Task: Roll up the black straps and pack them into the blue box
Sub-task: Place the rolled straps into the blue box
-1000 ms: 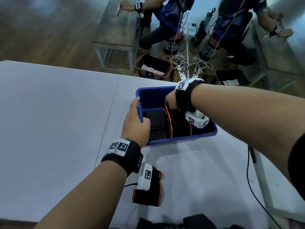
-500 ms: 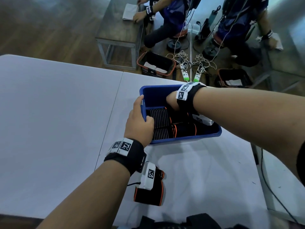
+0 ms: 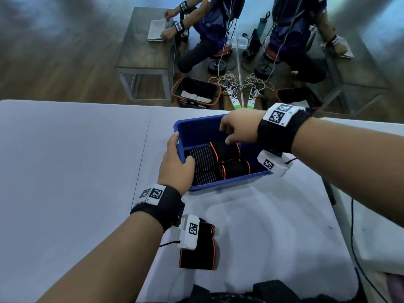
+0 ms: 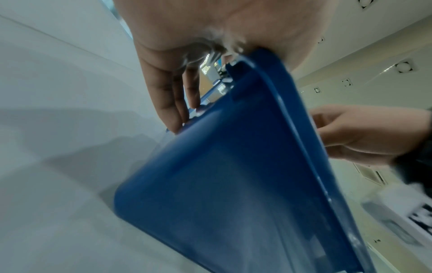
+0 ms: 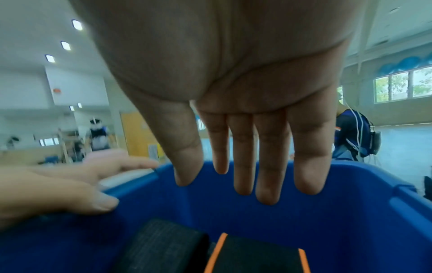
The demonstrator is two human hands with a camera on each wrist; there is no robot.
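The blue box stands on the white table and holds several rolled black straps with orange edges, packed side by side. My left hand grips the box's left rim, thumb inside and fingers outside; the left wrist view shows those fingers against the outer wall of the box. My right hand hovers just above the rolls, holding nothing. In the right wrist view its fingers hang straight over the box and a roll. Another black strap lies on the table below my left wrist.
A heap of black straps lies at the table's near edge. The table's far edge runs just behind the box. Beyond it sit people at low tables, baskets and power strips on the floor. A cable hangs at the right.
My right hand has risen out of the box, where it was down among the rolls, and now hovers empty above them. My left hand keeps its grip on the rim.
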